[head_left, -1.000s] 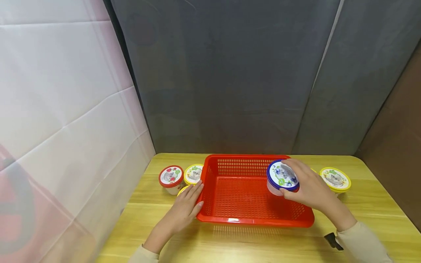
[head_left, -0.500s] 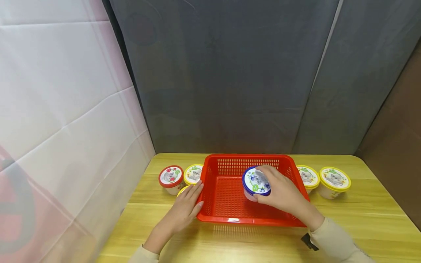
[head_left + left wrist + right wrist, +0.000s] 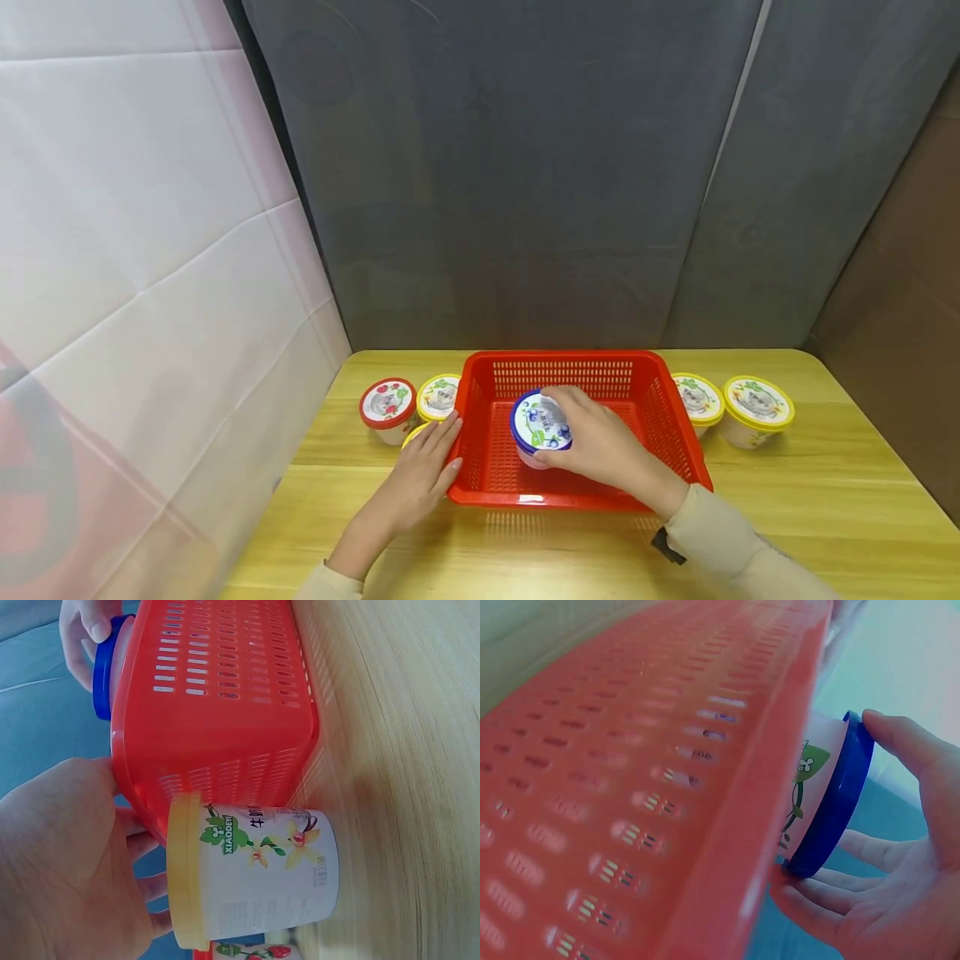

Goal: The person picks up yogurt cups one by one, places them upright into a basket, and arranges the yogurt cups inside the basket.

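My right hand [image 3: 603,442] grips a blue-lidded tub [image 3: 540,423] by its lid, thumb on one side and fingers on the other. The tub has blueberries on its white label and is within the red plastic basket [image 3: 540,502], left of its middle. In the right wrist view the basket's wall hides the tub's lower part. My left hand [image 3: 422,475] rests with extended fingers on the basket's left rim. Right beside that hand stands a yellow-lidded tub [image 3: 262,874], upright and largely covered by the hand in the head view.
Left of the basket are a red-lidded tub [image 3: 388,408] and another yellow-lidded tub [image 3: 438,397]. Two more stand to the right, one near the basket [image 3: 697,398] and one farther out [image 3: 757,408]. A grey partition [image 3: 480,183] rises behind the wooden table [image 3: 810,508].
My right hand has carried the blue-lidded tub leftward across the basket and a little lower. The yellow-lidded tubs on the right came into fuller view. My left hand stays on the rim.
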Available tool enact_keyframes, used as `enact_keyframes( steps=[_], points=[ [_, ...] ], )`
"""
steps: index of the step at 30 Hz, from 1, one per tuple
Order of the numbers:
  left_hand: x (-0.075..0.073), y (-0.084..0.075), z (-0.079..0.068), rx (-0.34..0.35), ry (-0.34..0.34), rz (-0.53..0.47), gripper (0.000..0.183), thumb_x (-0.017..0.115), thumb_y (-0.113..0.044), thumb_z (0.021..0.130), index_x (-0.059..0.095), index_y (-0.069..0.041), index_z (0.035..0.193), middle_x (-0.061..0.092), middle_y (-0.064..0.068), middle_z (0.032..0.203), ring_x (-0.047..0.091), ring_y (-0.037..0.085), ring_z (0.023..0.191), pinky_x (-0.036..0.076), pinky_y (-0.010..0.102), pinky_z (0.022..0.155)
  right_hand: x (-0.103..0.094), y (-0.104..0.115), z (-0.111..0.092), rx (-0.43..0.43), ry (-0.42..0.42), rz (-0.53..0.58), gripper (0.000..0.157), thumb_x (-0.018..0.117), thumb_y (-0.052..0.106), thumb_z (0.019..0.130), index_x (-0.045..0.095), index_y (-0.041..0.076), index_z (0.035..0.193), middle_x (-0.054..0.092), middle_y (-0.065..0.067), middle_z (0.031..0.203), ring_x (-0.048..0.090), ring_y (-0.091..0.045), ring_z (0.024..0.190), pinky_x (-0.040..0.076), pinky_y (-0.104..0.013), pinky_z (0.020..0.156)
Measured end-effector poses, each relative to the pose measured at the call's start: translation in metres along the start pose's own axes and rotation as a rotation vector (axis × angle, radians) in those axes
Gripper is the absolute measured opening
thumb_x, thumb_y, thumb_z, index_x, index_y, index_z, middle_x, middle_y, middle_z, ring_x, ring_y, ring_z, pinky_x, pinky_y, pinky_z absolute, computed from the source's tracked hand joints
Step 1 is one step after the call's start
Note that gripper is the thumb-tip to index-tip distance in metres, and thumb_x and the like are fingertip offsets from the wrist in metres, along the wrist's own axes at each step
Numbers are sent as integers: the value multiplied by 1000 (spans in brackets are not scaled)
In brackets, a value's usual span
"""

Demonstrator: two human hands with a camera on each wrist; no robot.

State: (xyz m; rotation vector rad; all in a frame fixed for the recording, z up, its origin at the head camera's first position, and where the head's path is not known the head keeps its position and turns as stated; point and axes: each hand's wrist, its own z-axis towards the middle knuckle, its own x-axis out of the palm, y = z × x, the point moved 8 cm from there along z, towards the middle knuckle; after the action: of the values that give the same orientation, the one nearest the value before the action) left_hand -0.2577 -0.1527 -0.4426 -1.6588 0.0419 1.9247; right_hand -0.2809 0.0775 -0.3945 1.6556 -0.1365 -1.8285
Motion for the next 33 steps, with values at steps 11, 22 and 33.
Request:
enact_keyframes(
  steps=[11,22,33],
  points=[
    [2,1,-1,-16,9,-2,56,49,-28,103,35,-5,153,32,9,163,32,41,147,28,60,119,31,13,9,5,74,54,88,84,50,71,44,25,145,56,-5,138,60,-27,112,57,-50,88],
    [2,3,0,-14,1,8,58,49,-29,103,35,-6,154,32,8,163,33,41,147,28,59,120,54,19,15,-47,122,35,87,81,55,73,43,25,146,56,-7,137,62,-27,110,56,-51,90],
    [4,5,0,-23,26,-13,58,47,-30,104,32,-8,155,29,7,164,29,40,148,26,59,121,69,21,17,-48,151,31,88,81,53,74,43,22,147,54,-10,143,60,-30,117,53,-55,98]
  ],
)
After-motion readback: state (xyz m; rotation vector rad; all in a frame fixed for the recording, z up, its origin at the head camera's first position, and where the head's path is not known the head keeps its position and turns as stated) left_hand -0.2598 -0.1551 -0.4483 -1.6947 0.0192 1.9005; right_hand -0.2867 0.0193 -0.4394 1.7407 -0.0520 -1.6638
